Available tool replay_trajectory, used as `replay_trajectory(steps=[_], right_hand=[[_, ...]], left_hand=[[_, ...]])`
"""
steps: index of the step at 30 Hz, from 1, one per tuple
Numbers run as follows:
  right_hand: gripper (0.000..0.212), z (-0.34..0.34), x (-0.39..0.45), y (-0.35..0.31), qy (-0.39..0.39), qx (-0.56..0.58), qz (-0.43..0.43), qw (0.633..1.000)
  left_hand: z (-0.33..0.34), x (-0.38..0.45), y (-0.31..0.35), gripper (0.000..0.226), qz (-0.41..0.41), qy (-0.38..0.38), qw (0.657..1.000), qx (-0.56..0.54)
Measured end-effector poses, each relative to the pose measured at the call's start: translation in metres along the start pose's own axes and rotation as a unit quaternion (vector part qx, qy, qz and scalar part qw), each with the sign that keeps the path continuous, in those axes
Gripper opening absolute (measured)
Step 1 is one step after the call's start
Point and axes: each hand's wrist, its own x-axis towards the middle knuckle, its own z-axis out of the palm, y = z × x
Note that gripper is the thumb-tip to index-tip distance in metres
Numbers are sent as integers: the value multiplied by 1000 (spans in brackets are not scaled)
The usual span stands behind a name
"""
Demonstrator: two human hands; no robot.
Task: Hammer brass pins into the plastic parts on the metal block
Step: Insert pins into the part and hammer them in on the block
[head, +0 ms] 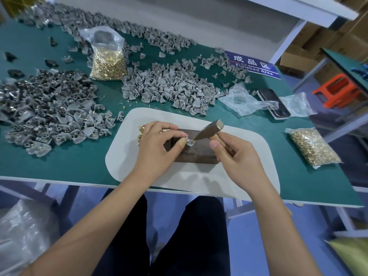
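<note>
While the left hand point(159, 144) pinches a small clear plastic part point(188, 142) between thumb and forefinger to steady it on the metal block point(196, 154), the right hand point(236, 156) grips the hammer point(211, 129) close to its head — a choked hold that likely favours short, controlled taps. The narrow end of the hammer head rests at or just above the part; whether a pin already sits in it is too small to tell. The block lies on a pale mat point(249, 156), presumably to cushion the green table point(69, 162). Loose brass pins point(141, 134) lie on the mat just behind the left hand, within easy reach. Farther out, two clear bags hold the pin stock — an upright bag point(108, 62) beyond the mat and a flat bag point(313, 147) at the right. Heaps of grey parts point(173, 86) cover the table beyond, and a further heap point(49, 112) lies at the left.
</note>
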Motion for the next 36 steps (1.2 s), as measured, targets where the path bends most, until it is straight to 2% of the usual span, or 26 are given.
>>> replay_trajectory(steps=[2,7,11,13,16,22,24,26,29,32,36], right_hand=[[30,-4,-1,2,10,16,-7,1000],[30,1,-5,0,-26,12,17,999],[9,-2,-11,12,59,14,56,997],[16,-5,-13,23,117,-35,96,988],[26,-5,-16,37,153,-140,149,967],[31,5,-15,48,126,-250,211,937],[28,9,-8,39,164,-236,188,939],[24,16,4,22,196,-178,110,958],[17,31,30,-2,114,-94,17,989],[15,43,50,-12,29,-104,2,994],[17,46,56,-9,24,-143,-24,989]], left_hand=[[0,0,0,10,-5,-4,1000,-3],[0,0,0,11,-5,-9,1000,-1],[0,0,1,12,-3,-10,1000,-3],[1,-1,1,12,-4,-12,1000,-10],[0,-2,1,11,-2,-14,1000,-13],[-1,-2,3,10,7,-9,1000,0],[-2,-3,4,12,1,-3,1000,1],[-2,-3,5,13,-3,-4,1000,-4],[-1,-3,6,13,-4,-3,1000,-1],[-2,-2,6,14,-9,0,1000,-2],[-4,-3,8,14,-17,-9,1000,-4]])
